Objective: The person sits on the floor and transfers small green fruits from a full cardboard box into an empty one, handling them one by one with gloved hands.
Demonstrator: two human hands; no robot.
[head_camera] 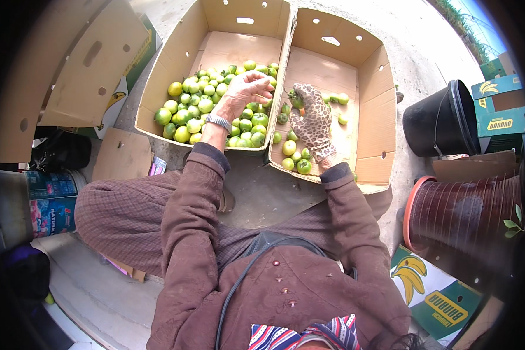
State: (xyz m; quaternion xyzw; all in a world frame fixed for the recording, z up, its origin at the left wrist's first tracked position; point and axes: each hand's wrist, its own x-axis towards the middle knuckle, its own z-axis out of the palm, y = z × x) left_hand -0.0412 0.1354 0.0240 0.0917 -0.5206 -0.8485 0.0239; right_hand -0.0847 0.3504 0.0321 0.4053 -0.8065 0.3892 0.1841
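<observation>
My left hand point(249, 89), bare and with a metal-banded watch on the wrist, hovers over the left cardboard box point(168, 74). Its fingers are half bent and apart, and I see nothing between them. Many green and yellowish tomatoes point(194, 109) fill the near part of that box. In the right cardboard box point(376, 87), my right hand point(313, 120) wears a leopard-print glove. Between its thumb and fingers is a green tomato point(295, 99). Several more tomatoes point(289, 148) lie loosely on this box's floor, some partly hidden by the glove.
The boxes stand side by side on concrete ground point(262, 192) before my bent legs. To the right are a black bucket point(433, 120), a dark red tub point(459, 214) and printed banana cartons point(439, 302). Large cardboard pieces point(87, 65) and a printed bucket point(52, 203) stand at left.
</observation>
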